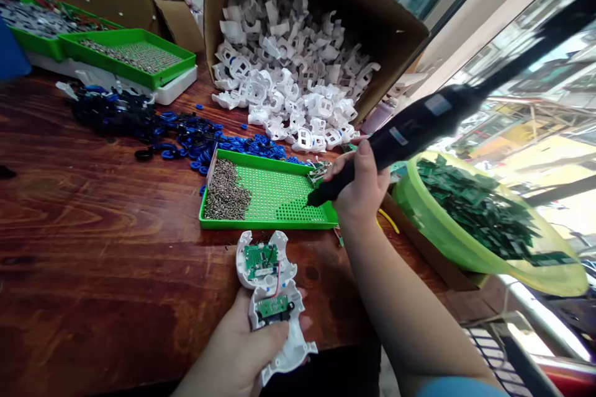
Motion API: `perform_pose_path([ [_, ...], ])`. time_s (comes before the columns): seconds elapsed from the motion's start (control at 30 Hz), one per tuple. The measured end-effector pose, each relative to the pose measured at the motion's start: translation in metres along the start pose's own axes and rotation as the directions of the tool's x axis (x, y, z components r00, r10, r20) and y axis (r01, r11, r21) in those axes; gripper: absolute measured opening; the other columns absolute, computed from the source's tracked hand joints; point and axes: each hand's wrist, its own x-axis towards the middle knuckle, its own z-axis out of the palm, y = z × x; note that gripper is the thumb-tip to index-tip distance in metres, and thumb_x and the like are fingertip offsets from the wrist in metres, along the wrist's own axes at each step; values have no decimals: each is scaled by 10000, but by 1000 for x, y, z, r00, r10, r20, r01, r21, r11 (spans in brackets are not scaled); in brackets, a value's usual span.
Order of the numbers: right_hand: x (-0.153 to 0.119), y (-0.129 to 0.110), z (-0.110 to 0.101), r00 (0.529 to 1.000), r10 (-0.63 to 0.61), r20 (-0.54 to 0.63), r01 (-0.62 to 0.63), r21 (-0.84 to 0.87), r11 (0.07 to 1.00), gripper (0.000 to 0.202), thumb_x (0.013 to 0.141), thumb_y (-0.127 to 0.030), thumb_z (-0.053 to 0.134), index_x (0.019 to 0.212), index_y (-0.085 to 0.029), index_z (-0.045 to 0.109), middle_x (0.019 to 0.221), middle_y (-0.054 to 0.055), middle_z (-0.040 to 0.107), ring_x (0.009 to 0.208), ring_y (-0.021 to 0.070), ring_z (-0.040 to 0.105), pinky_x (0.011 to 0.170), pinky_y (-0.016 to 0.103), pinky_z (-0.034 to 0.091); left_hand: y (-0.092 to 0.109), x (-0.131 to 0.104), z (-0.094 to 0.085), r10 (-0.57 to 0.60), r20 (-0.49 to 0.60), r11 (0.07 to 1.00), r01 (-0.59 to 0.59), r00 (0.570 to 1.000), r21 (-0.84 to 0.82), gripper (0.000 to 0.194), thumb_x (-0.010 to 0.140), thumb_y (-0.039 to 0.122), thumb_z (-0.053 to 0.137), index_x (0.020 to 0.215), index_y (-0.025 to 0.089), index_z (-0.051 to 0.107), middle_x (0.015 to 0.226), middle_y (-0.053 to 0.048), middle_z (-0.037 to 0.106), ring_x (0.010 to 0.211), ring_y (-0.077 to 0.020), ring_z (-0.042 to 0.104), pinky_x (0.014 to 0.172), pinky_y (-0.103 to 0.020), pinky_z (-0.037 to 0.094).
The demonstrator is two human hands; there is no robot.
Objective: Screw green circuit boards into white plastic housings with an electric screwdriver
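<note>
In my left hand (pixel 261 341) is a white plastic housing (pixel 291 347) with green circuit boards (pixel 261 259) and a red wire inside; my thumb presses on its lower part. My right hand (pixel 363 189) grips a black electric screwdriver (pixel 405 130), tilted with its tip pointing down and left over the green tray (pixel 270 224). A heap of small screws (pixel 226 192) fills the left side of that tray. The tip is over the tray's right part; whether it touches anything I cannot tell.
A cardboard box (pixel 395 25) of white shells (pixel 298 74) lies behind the tray. Blue and black parts (pixel 186 133) are piled left of it. At right stands a yellow-green basin (pixel 419 217) of green boards. Another green tray (pixel 161 77) is at back left.
</note>
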Motion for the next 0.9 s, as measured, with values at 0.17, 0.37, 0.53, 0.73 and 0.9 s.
perform_pose_path([
  [0.17,5,19,4,1000,-18,13,18,1,1000,331,748,-423,585,902,-176,426,536,-63,453,413,55,458,387,178,376,2,1,4,-12,-37,1000,13,999,14,826,562,165,792,1262,131,355,1086,-137,619,910,-263,620,646,-272,471],
  [0.37,10,29,10,1000,-9,7,9,-14,1000,336,743,-413,595,898,-186,402,543,-68,454,423,42,465,406,156,368,4,2,3,-61,-50,996,57,997,-72,1033,506,145,835,1353,139,245,1038,-137,642,895,-282,629,683,-302,497],
  [0.53,11,31,9,1000,0,15,1,-44,999,325,754,-408,571,907,-186,389,551,-74,441,412,33,450,406,156,372,2,4,-1,-64,-21,996,63,998,-59,1043,503,183,847,1357,138,251,975,-123,661,904,-275,625,751,-307,496],
  [0.73,8,30,10,1000,5,29,-4,-24,1000,308,758,-382,582,877,-179,384,568,-69,471,421,39,471,401,157,378,-3,6,-4,-18,21,1000,18,1000,-6,782,603,255,797,1243,139,362,1054,-122,618,848,-203,614,722,-264,475],
  [0.9,10,31,9,1000,-15,11,15,-7,1000,286,758,-368,581,877,-179,403,562,-68,471,410,43,464,398,161,374,-4,6,-6,-7,89,999,4,996,34,632,721,218,701,1228,109,341,984,-131,626,826,-175,597,708,-244,459],
])
